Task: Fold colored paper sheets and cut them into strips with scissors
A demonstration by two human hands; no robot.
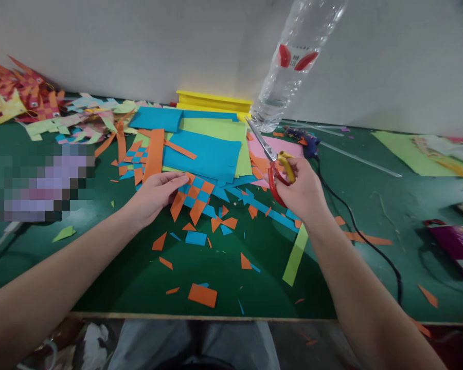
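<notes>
My left hand [156,194] lies on the green table with its fingers closed on the edge of a woven orange-and-blue paper piece [195,198]. My right hand [299,192] is wrapped round the red and yellow handles of a pair of scissors [272,159], whose blades point up and away to the left, above the paper. Blue and green paper sheets [212,149] lie just behind the woven piece. Cut orange and blue scraps [202,294] are scattered in front of both hands.
A clear plastic bottle [289,67] stands behind the scissors. A blue glue gun [306,141] with a black cord [370,246] lies to the right. Finished woven pieces [19,103] pile at far left. A yellow tray [214,100] sits against the wall. A purple device [455,244] lies at right.
</notes>
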